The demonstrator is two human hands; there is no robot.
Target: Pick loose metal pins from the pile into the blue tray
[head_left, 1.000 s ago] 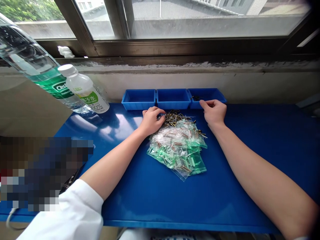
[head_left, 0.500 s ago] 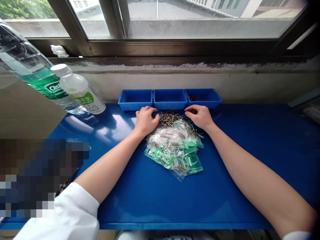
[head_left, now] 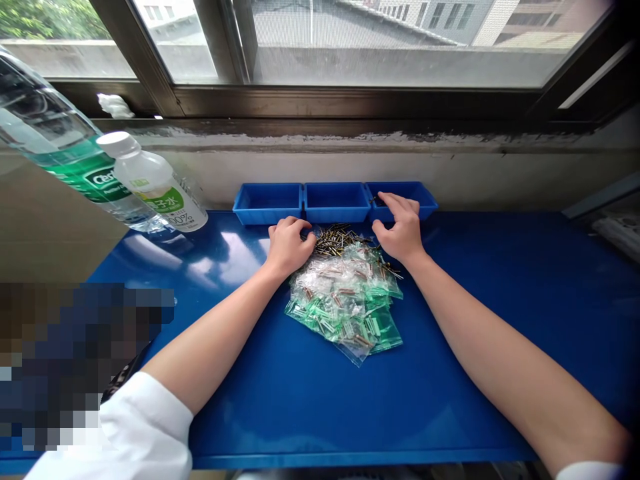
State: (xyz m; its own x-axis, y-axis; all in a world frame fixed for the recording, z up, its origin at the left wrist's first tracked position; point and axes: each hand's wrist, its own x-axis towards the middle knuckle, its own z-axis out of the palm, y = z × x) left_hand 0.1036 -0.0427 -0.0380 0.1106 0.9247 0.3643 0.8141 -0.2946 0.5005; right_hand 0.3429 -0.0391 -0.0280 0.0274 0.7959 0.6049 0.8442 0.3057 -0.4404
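Note:
A pile of thin metal pieces (head_left: 336, 240), gold-coloured and dark, lies on the blue table (head_left: 310, 393); they look like screws or pins, too small to tell. My left hand (head_left: 290, 245) rests at the pile's left edge, fingers curved, with a gap between thumb and index finger. Over the front of the right blue bin (head_left: 427, 200) is my right hand (head_left: 401, 230), its fingers reaching in and its thumb spread away. A few dark pieces (head_left: 375, 199) show in that bin by the fingertips. Clear and green-tinted plastic bags (head_left: 345, 300) with small parts inside lie heaped below the pile.
The middle bin (head_left: 337, 215) and left bin (head_left: 267, 217) join the right one in a row by the wall. Two bottles, a large water bottle (head_left: 75, 157) and a smaller white-capped bottle (head_left: 155, 183), stand at the left. Behind runs a window frame (head_left: 350, 105).
My right hand has moved from the pile's right side up over the right bin, and its thumb and fingers have spread. My left hand stays beside the pile. The view has shifted slightly.

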